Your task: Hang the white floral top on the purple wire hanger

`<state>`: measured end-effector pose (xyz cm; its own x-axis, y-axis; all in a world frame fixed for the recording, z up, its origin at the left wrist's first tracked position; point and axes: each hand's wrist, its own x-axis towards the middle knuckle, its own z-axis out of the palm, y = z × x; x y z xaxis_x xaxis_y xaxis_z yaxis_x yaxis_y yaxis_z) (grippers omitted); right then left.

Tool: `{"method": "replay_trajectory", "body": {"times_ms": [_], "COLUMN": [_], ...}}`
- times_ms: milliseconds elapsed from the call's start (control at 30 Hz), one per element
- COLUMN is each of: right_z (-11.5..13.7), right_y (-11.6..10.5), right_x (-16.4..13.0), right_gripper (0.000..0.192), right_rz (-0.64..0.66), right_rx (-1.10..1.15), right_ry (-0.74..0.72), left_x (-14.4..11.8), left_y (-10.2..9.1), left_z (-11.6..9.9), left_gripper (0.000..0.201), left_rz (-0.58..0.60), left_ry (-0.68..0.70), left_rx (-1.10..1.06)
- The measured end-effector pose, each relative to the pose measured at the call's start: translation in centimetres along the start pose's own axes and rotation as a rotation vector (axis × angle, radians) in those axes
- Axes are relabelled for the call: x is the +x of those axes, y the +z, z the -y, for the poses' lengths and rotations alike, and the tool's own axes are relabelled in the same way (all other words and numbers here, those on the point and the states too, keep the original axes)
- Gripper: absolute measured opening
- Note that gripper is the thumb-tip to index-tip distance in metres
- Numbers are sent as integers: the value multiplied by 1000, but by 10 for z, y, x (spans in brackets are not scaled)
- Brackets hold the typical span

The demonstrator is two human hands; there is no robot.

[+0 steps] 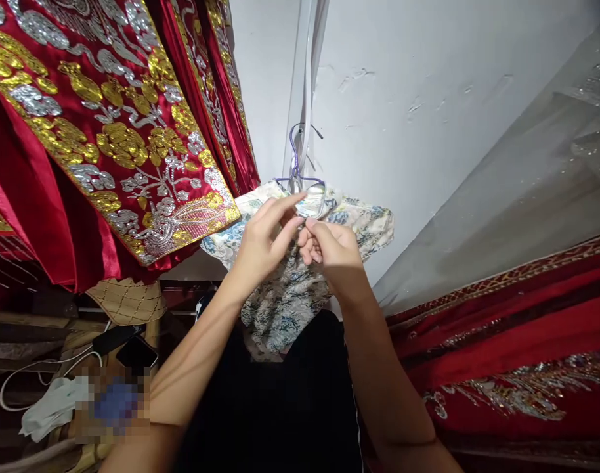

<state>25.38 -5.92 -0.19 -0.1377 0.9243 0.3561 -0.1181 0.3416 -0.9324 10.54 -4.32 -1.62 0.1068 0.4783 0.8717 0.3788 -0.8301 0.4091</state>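
A white garment with blue and green floral print (285,315) hangs on a thin purple clothes hanger (295,154) in front of me. My left hand (268,233) is at the front of its neckline, index finger stretched over the neck opening, thumb tip close to my right thumb; its other fingers are mostly hidden. At the same spot my right hand (334,246) is closed, thumb pressed toward curled fingers, gripping the neckline edge. Any small fastening between the fingertips is too small to make out.
Red cloth with gold and silver sequins (127,144) hangs close on the left. A white strap (307,79) runs down the wall. Sheer fabric (452,197) and red embroidered cloth (516,328) are at right. A phone (137,355) and white cable (14,378) lie lower left.
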Motion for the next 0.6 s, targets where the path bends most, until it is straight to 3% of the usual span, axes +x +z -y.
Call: {"method": "replay_trajectory", "body": {"times_ms": [133, 267, 367, 433, 600], "right_z": [-10, -64, -107, -122, -115], "right_y": [-5, -4, -7, -12, -19], "right_x": [3, 14, 4, -13, -61], "right_gripper": [38, 38, 38, 38, 42], "right_rz": [19, -6, -13, -20, 15], "right_rx": [-7, -62, -65, -41, 37], "right_ry": [-29, 108, 268, 316, 297], "left_x": [15, 17, 19, 17, -4], "left_y": [4, -4, -24, -41, -75], "left_z": [-8, 6, 35, 60, 117], "left_gripper": [14, 15, 18, 21, 20], "left_rz": [10, -218, -415, -503, -639], "left_ry": [71, -34, -151, -209, -361], "left_rx": [122, 96, 25, 31, 139]}}
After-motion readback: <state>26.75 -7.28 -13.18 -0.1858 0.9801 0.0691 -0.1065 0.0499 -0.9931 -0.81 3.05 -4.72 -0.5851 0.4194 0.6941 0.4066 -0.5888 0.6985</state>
